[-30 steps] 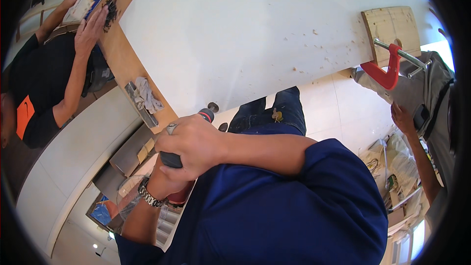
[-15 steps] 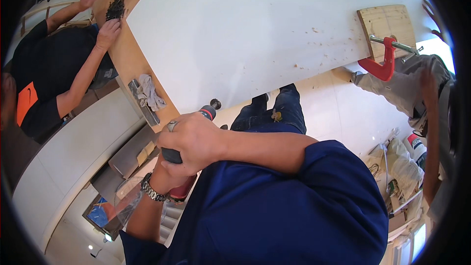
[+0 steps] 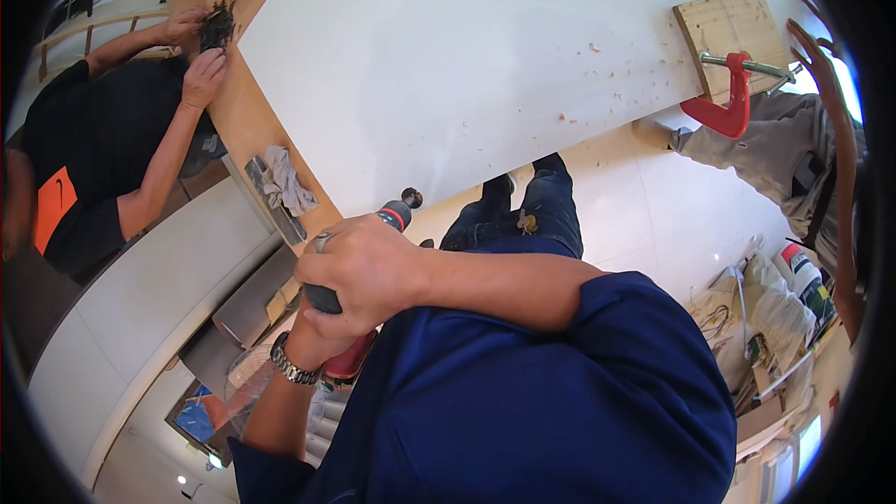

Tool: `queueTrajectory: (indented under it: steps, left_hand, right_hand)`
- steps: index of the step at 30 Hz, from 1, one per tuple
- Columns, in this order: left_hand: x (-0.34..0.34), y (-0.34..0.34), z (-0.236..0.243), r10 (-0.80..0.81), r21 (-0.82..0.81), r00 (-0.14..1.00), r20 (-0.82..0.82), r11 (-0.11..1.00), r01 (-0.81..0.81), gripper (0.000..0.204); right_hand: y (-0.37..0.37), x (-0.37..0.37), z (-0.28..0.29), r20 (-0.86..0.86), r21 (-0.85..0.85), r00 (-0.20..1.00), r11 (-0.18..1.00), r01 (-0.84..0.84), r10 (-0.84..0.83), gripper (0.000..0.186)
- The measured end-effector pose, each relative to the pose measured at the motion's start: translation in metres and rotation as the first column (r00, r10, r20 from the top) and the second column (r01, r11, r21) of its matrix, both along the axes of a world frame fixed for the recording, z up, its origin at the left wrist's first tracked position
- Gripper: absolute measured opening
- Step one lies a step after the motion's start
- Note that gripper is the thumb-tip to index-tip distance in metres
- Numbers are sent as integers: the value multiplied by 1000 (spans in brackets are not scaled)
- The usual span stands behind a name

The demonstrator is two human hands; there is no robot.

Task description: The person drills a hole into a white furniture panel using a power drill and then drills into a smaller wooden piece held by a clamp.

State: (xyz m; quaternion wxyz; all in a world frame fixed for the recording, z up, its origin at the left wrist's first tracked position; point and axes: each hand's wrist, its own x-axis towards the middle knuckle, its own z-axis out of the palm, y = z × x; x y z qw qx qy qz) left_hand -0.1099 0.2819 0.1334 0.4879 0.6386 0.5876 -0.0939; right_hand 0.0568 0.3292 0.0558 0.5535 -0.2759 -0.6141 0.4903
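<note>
A power drill [image 3: 396,214] with a red and dark body points toward the edge of the white panel [image 3: 448,75], a round dark bit [image 3: 412,197] at its tip. My right hand [image 3: 362,266], with a ring on one finger, is wrapped over the drill's top. Beneath it my left hand [image 3: 325,338] grips the tool lower down; my right hand hides most of its fingers. A metal watch [image 3: 295,360] circles my left wrist. Below the hands part of the drill's red base shows. The bit is at the panel's near edge; contact cannot be made out.
Wood shavings lie on the panel. A red clamp [image 3: 733,107] holds a wooden board [image 3: 737,33] at its right edge. On the wooden ledge [image 3: 266,117] are a grey rag [image 3: 287,182] and dark screws [image 3: 217,28], which a co-worker [image 3: 103,140] handles. Another person [image 3: 784,154] stands right.
The co-worker at the left has brought the raised hand down to the dark screws. At the right, the other person's hand has come up beside the wooden board. My grip is unchanged.
</note>
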Motion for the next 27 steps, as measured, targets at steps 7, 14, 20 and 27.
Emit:
queueTrajectory:
  steps: [7, 14, 20, 27]
  left_hand:
    - [0, 9, 2, 8, -75, 1000, -20, 997, -10, 47]
    - [-7, 7, -4, -44, 8, 998, 34, 999, 44, 47]
    - [5, 16, 5, -80, -26, 997, -3, 996, 80, 50]
    - [0, 3, 2, -80, 39, 997, 0, 996, 80, 59]
  right_hand:
    - [7, 2, 0, -7, -43, 1000, 999, 9, -9, 26]
    - [11, 5, -2, -29, -54, 1000, 999, -2, 1, 26]
    - [10, 7, -1, -22, -57, 999, 998, 23, -24, 27]
    - [4, 1, 1, 4, -6, 1000, 1000, -15, 15, 26]
